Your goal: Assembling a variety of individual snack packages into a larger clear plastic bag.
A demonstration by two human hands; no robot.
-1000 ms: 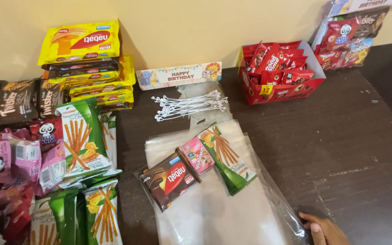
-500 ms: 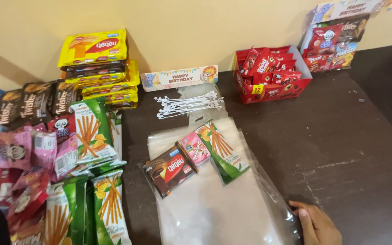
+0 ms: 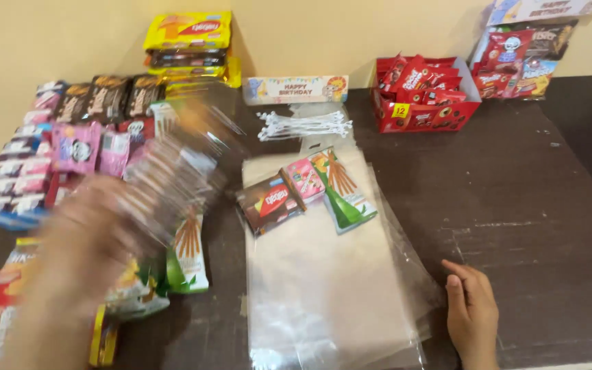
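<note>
My left hand [image 3: 80, 243] is raised at the left, heavily blurred, and closed on a blurred snack packet [image 3: 173, 171] with brown and white stripes. My right hand [image 3: 473, 312] lies flat on the dark table [image 3: 536, 199], holding nothing, its fingers at the right edge of a stack of clear plastic bags [image 3: 330, 294]. On the far end of the bags lie a brown wafer packet [image 3: 272, 202], a small pink packet [image 3: 304, 179] and a green stick-snack packet [image 3: 342, 195], side by side.
A pile of assorted snack packets [image 3: 70, 144] covers the left side, with yellow wafer packs [image 3: 190, 33] stacked by the wall. White ties [image 3: 303, 125] and a birthday card [image 3: 296, 89] lie behind the bags. A red box of packets [image 3: 423, 96] and a filled bag [image 3: 522, 58] stand at the back right.
My left hand has come into view from the left, lifting a snack packet off the pile. My right hand has slid further onto the table. The view has shifted back and left.
</note>
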